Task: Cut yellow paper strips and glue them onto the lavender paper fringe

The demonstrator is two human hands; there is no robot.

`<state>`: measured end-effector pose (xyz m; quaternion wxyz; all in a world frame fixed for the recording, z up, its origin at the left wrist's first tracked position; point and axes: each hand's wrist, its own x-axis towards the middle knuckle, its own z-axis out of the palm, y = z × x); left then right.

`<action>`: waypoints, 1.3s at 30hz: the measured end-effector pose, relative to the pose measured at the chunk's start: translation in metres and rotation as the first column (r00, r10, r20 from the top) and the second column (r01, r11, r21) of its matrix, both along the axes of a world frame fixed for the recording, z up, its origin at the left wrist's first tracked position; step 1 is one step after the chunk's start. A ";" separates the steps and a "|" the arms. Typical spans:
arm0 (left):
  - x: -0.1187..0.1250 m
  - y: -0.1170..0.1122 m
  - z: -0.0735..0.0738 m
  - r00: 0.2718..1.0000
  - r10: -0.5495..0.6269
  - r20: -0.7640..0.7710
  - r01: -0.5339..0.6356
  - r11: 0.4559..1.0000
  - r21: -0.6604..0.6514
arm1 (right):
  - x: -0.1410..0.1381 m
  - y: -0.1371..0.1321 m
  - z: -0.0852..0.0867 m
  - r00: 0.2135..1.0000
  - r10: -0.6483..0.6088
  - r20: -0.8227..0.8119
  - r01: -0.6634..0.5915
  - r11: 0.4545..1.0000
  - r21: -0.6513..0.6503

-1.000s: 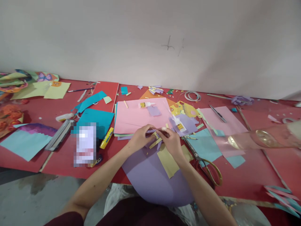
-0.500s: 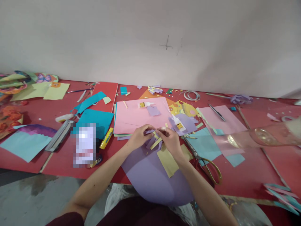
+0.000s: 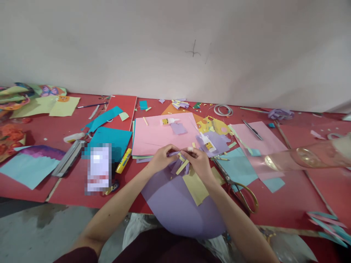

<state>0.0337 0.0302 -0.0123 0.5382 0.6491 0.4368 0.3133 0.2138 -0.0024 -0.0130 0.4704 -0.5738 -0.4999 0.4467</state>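
Both hands meet over the red table (image 3: 287,204) near its front edge. My left hand (image 3: 161,157) and my right hand (image 3: 199,163) pinch a small piece of woven purple and yellow paper strips (image 3: 181,163) between their fingertips. The right index finger wears a pale bandage. Under the hands lies a large purple sheet (image 3: 175,204) that hangs over the table's edge, with a yellow sheet (image 3: 196,188) on it. A pink sheet (image 3: 161,135) lies just beyond the hands.
Scissors (image 3: 238,184) lie right of my right hand. Two small glue bottles (image 3: 168,121) (image 3: 206,142) rest on the papers. A yellow glue stick (image 3: 124,160), teal sheets (image 3: 112,140) and a blurred-out item lie to the left. A clear bottle (image 3: 307,159) lies at right.
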 end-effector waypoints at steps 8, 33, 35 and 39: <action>0.003 -0.003 0.004 1.000 -0.013 0.023 0.012 0.999 0.031 | -0.001 -0.002 0.000 1.000 -0.007 -0.017 0.008 0.999 0.045; -0.008 -0.001 0.023 0.988 -0.143 0.066 0.116 0.944 0.309 | 0.005 -0.005 0.007 0.984 0.081 -0.159 -0.072 0.995 0.064; -0.010 0.000 0.023 0.969 -0.229 0.091 0.166 0.880 0.446 | 0.006 -0.005 0.009 0.978 0.125 -0.168 -0.116 0.991 0.067; -0.011 0.005 0.020 0.952 -0.294 0.088 0.179 0.767 0.617 | 0.006 -0.003 0.011 0.903 0.317 -0.290 -0.320 0.947 0.040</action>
